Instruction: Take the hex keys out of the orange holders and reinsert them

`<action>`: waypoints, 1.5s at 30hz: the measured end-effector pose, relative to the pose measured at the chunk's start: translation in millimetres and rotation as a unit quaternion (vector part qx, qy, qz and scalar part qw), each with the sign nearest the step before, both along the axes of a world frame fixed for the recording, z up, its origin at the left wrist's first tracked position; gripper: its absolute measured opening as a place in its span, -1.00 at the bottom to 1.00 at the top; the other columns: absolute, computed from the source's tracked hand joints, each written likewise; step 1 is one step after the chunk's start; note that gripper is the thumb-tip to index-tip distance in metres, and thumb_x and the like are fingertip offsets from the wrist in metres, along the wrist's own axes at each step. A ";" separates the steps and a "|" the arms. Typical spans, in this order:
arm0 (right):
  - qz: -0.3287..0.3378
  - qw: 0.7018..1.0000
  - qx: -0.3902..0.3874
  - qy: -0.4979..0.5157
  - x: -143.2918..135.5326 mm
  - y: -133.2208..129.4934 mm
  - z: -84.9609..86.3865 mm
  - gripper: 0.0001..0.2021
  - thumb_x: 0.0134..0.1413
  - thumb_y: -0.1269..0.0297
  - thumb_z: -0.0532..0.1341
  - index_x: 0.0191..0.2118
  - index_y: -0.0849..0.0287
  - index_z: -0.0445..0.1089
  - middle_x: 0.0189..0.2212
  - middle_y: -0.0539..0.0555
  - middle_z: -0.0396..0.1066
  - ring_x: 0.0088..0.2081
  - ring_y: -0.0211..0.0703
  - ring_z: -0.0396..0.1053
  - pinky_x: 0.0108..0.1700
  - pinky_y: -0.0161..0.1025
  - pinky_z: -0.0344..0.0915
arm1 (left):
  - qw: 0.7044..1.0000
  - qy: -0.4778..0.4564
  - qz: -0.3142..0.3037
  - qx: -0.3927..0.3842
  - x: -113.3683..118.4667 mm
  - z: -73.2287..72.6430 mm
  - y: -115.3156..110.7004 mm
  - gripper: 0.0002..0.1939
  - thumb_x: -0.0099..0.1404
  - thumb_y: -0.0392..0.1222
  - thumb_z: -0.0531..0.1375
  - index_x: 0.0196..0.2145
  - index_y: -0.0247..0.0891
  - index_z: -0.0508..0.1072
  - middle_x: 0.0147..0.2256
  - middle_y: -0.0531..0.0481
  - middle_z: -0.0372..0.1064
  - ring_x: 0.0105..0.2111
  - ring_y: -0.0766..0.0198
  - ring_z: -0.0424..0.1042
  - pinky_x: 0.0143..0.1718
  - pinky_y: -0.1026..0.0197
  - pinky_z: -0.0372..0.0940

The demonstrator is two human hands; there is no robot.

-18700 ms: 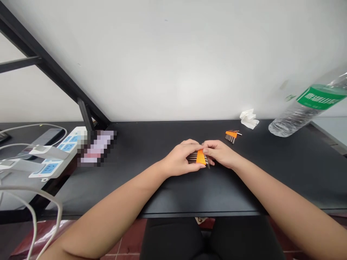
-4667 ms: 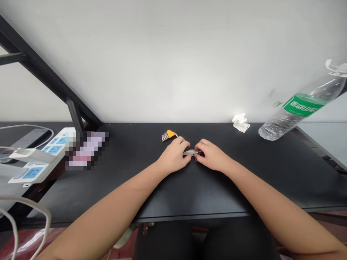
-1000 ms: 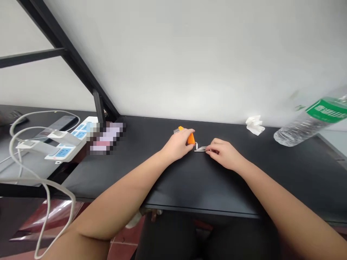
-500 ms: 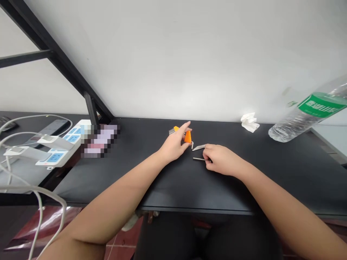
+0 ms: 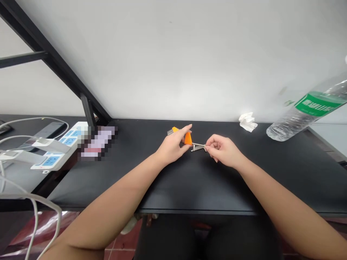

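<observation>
My left hand (image 5: 173, 146) pinches an orange plastic hex-key holder (image 5: 188, 138) just above the black desk (image 5: 189, 180). My right hand (image 5: 223, 151) grips a small silver hex key (image 5: 198, 146) by its long arm, its bent end touching the holder's right side. A second orange holder (image 5: 171, 130), filled with several hex keys, lies on the desk just behind my left hand. Whether other loose keys lie under my hands is hidden.
A crumpled white tissue (image 5: 247, 121) lies by the wall at the back right. A clear water bottle with a green label (image 5: 306, 110) stands at the far right. On the left sit a white power strip (image 5: 55, 153), white cables (image 5: 32, 213) and a black frame strut (image 5: 86, 113).
Half a second ago my right hand lay on the desk over loose keys; now it is raised, holding one key against the orange holder. My left hand has barely moved.
</observation>
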State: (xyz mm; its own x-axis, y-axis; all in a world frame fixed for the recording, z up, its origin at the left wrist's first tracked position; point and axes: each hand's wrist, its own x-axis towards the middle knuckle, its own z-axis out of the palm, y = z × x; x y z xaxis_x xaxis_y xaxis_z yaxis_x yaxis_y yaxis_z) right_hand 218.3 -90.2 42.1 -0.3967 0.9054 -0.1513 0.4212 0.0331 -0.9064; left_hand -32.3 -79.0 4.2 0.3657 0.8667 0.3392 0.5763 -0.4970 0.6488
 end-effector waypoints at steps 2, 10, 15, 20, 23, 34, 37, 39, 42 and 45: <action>0.000 0.999 -0.023 0.025 -1.6 0.0 -0.5 -0.81 0.19 0.13 0.27 -0.29 0.12 0.32 -0.60 -0.08 0.37 -0.64 -0.30 0.27 -0.57 -0.33 0.20 | 1.000 0.008 -0.006 0.015 0.7 1.0 -1.2 -0.24 0.30 -0.23 0.27 0.38 -0.06 0.11 0.10 -0.05 0.47 -0.25 0.31 0.54 -0.18 0.23 0.45; -0.023 0.999 -0.022 0.031 -3.1 -3.3 1.0 -0.80 0.20 0.14 0.27 -0.29 0.13 0.32 -0.61 -0.08 0.37 -0.66 -0.31 0.27 -0.60 -0.35 0.19 | 0.996 0.031 -0.006 0.085 1.5 0.8 -3.4 -0.27 0.31 -0.22 0.29 0.37 -0.10 0.15 0.03 -0.06 0.52 -0.15 0.24 0.55 -0.10 0.21 0.43; -0.037 0.996 -0.070 0.031 -3.1 -2.8 4.4 -0.79 0.18 0.15 0.29 -0.33 0.14 0.31 -0.62 -0.09 0.33 -0.67 -0.36 0.20 -0.64 -0.40 0.10 | 0.985 0.061 -0.021 0.161 1.8 3.1 -3.4 -0.30 0.33 -0.25 0.27 0.36 -0.15 0.16 0.05 -0.13 0.51 -0.08 0.17 0.55 -0.04 0.15 0.41; -0.033 0.982 -0.164 0.087 -11.2 -3.4 6.4 -0.75 0.17 0.18 0.29 -0.40 0.12 0.22 -0.64 -0.13 0.24 -0.70 -0.42 0.06 -0.69 -0.43 -0.08 | 0.966 0.105 -0.080 0.223 16.0 8.7 -10.1 -0.37 0.41 -0.24 0.20 0.37 -0.19 0.14 0.02 -0.17 0.52 -0.05 0.12 0.54 0.15 -0.06 0.32; -0.032 0.981 -0.162 0.101 -17.0 -3.4 3.6 -0.76 0.16 0.19 0.31 -0.38 0.12 0.23 -0.64 -0.14 0.25 -0.68 -0.41 0.09 -0.67 -0.43 -0.03 | 0.971 0.098 -0.070 0.205 25.0 6.7 -14.3 -0.40 0.41 -0.26 0.19 0.35 -0.20 0.16 0.07 -0.18 0.49 -0.01 0.11 0.53 0.17 -0.05 0.33; -0.032 0.957 -0.205 0.205 -21.2 -2.8 -7.3 -0.67 0.16 0.01 0.36 -0.11 0.16 0.47 -0.39 0.03 0.46 -0.42 -0.19 0.51 -0.35 -0.25 0.47 | 0.989 0.067 0.011 0.131 15.3 4.4 -12.0 -0.38 0.32 -0.27 0.23 0.31 -0.19 0.24 0.08 -0.12 0.49 -0.04 0.17 0.56 -0.05 0.19 0.47; -0.046 0.960 -0.193 0.198 -22.7 -3.0 -9.4 -0.66 0.15 0.02 0.38 -0.11 0.18 0.54 -0.40 0.04 0.47 -0.39 -0.22 0.50 -0.32 -0.29 0.48 | 0.991 0.048 0.010 0.125 17.2 4.7 -13.2 -0.38 0.33 -0.22 0.25 0.31 -0.19 0.25 0.08 -0.11 0.50 -0.08 0.20 0.57 -0.08 0.23 0.48; -0.037 0.955 -0.209 0.209 -22.9 -3.1 -10.5 -0.66 0.14 0.00 0.39 -0.15 0.20 0.56 -0.37 0.07 0.48 -0.36 -0.20 0.52 -0.28 -0.28 0.50 | 0.993 0.039 0.011 0.108 18.4 4.7 -13.7 -0.36 0.32 -0.20 0.26 0.31 -0.18 0.24 0.07 -0.10 0.50 -0.10 0.22 0.58 -0.10 0.24 0.48; -0.028 0.933 -0.250 0.256 -22.8 -2.8 -12.9 -0.65 0.13 -0.01 0.39 -0.25 0.23 0.56 -0.38 0.08 0.49 -0.40 -0.23 0.51 -0.31 -0.29 0.49 | 0.994 0.044 0.024 0.100 20.4 7.0 -14.3 -0.36 0.31 -0.24 0.26 0.31 -0.18 0.24 0.08 -0.08 0.50 -0.07 0.20 0.57 -0.05 0.21 0.47; -0.034 0.911 -0.282 0.300 -23.2 -1.5 -16.6 -0.69 0.14 0.05 0.41 -0.20 0.22 0.57 -0.44 0.02 0.45 -0.48 -0.31 0.45 -0.40 -0.36 0.44 | 0.993 0.049 0.031 0.101 23.1 10.6 -15.2 -0.36 0.32 -0.28 0.24 0.32 -0.19 0.22 0.08 -0.09 0.49 -0.02 0.18 0.55 -0.01 0.19 0.46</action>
State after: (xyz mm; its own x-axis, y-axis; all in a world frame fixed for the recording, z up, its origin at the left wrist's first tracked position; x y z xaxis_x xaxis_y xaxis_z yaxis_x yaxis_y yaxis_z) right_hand 195.1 -91.6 25.6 -0.5065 0.7762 -0.3754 -0.1715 -0.5174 -0.8384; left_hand -9.2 -94.2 14.8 0.3531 0.8067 0.4739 0.6655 -0.5725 0.4789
